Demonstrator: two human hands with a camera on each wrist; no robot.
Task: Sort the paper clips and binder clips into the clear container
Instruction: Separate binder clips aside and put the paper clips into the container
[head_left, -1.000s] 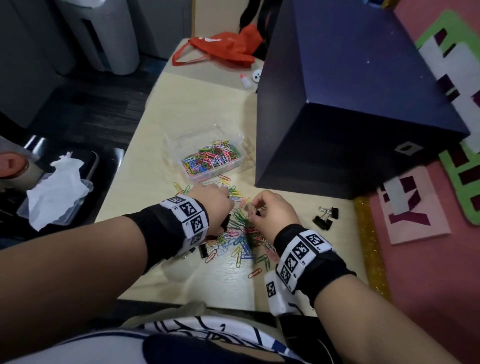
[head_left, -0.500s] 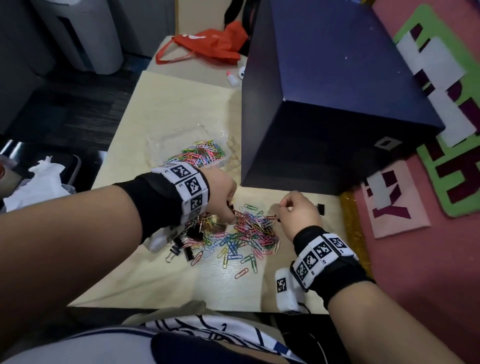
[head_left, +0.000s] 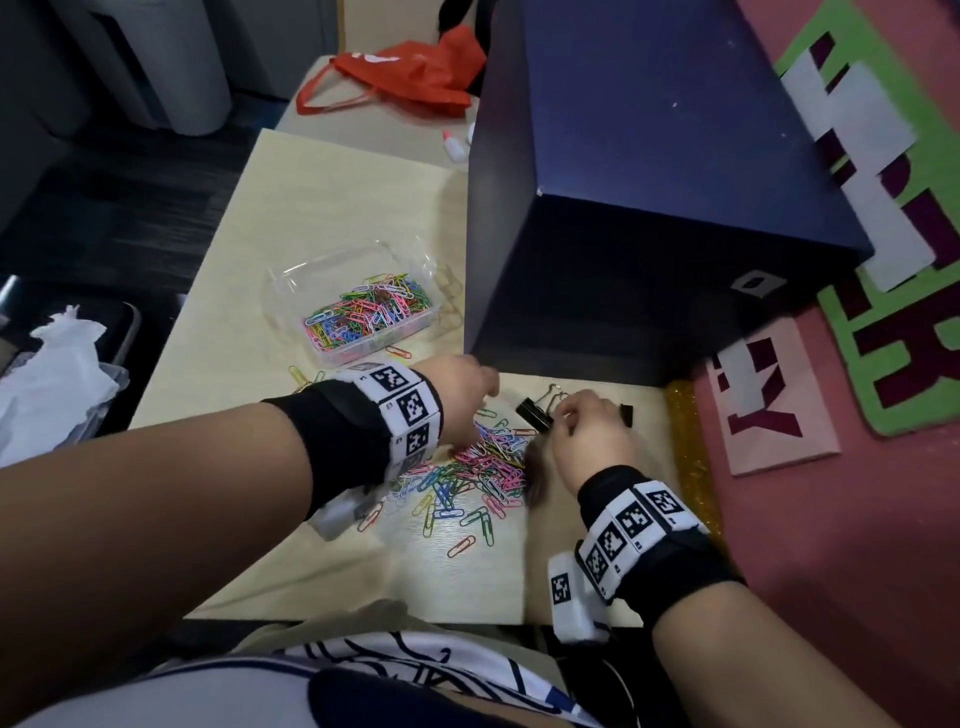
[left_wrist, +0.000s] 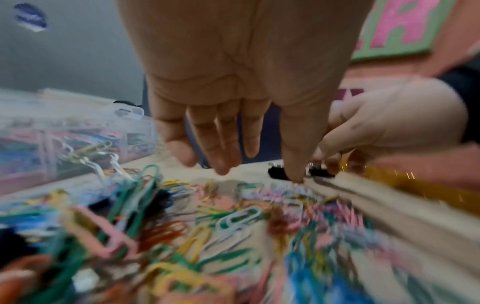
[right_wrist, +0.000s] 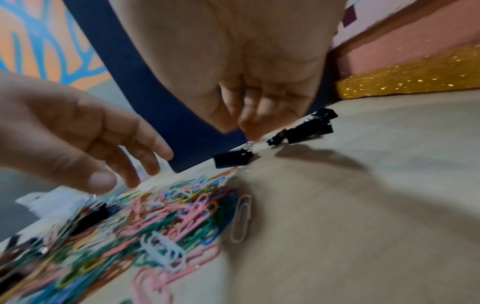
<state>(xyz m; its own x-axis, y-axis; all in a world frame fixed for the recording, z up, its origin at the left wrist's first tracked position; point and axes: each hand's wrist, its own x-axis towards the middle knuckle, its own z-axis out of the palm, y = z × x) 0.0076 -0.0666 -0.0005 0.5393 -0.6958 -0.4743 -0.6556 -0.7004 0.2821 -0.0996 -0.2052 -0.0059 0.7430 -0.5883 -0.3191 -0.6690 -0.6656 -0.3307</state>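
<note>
right hand (head_left: 587, 431) pinches wire handle of black binder clip (right_wrist: 232, 157), seems so, blurry | left hand (head_left: 462, 395) fingers loose over paper clip pile (head_left: 478, 467) on bench | clip light, stiff, springy: hold by wire loops | container (head_left: 291, 291) behind pile

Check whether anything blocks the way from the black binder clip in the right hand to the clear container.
Partly. The left hand hovers open between the black binder clip, pinched by the right hand, and the clear plastic container. The loose pile of coloured paper clips lies low, nearer the person.
</note>
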